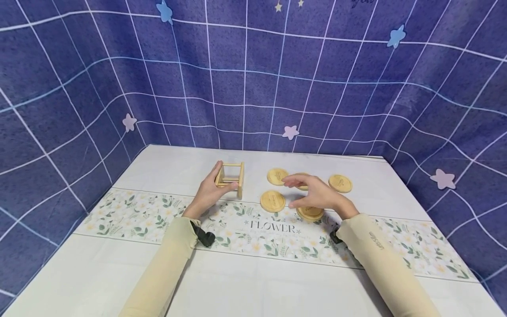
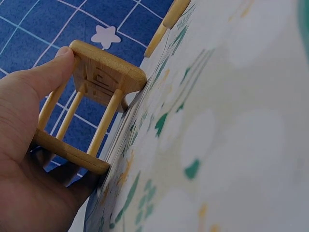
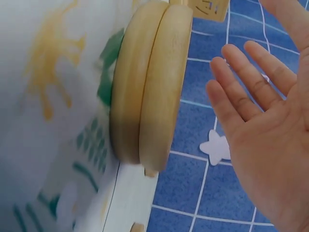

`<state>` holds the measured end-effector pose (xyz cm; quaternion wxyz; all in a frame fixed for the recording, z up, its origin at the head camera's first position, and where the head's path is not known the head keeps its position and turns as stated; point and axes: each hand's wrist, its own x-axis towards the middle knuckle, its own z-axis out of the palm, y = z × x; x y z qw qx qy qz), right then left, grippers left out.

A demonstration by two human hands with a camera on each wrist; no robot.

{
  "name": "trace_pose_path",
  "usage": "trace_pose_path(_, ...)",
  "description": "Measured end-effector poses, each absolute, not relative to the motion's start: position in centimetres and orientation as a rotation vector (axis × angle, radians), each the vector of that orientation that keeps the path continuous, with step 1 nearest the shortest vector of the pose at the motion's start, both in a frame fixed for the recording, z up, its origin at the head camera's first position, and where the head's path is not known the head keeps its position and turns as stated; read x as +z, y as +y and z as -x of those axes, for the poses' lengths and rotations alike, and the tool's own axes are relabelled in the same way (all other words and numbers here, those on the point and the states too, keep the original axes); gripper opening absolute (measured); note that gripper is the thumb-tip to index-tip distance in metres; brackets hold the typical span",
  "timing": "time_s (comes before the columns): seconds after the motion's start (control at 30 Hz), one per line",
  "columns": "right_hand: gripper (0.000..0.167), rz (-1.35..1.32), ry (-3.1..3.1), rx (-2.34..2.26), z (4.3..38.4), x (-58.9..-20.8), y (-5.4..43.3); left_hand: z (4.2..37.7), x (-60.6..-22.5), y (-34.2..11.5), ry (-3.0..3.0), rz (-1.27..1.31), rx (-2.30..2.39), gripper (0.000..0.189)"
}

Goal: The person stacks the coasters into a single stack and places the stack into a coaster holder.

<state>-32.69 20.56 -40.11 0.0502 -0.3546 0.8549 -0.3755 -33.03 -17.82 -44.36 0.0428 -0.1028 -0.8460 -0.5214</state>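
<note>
My left hand (image 1: 209,190) grips a small wooden coaster holder (image 1: 241,181), its thumb on one end panel and its fingers round the other. Slim dowels join the two panels, and the left wrist view shows letters cut into one panel (image 2: 108,72). My right hand (image 1: 317,192) hovers over the round wooden coasters with its fingers extended and nothing held. Below it lie two stacked coasters (image 1: 310,214), seen edge-on as thick discs (image 3: 166,92) in the right wrist view. A single engraved coaster (image 1: 272,201) lies left of that stack.
Farther back lie a coaster (image 1: 277,176), another partly hidden by the right hand (image 1: 304,175), and one at the right (image 1: 340,183). A floral runner (image 1: 253,237) crosses the white table (image 1: 245,281). Blue gridded cloth (image 1: 229,88) stands behind and at both sides.
</note>
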Motion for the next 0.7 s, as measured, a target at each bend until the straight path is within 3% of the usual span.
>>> trace_pose_path(0.7, 0.080, 1.188, 2.495, -1.306, 33.7, -41.3, 18.4, 33.2, -44.4, -17.8, -2.607, 0.301, -1.560, 0.109)
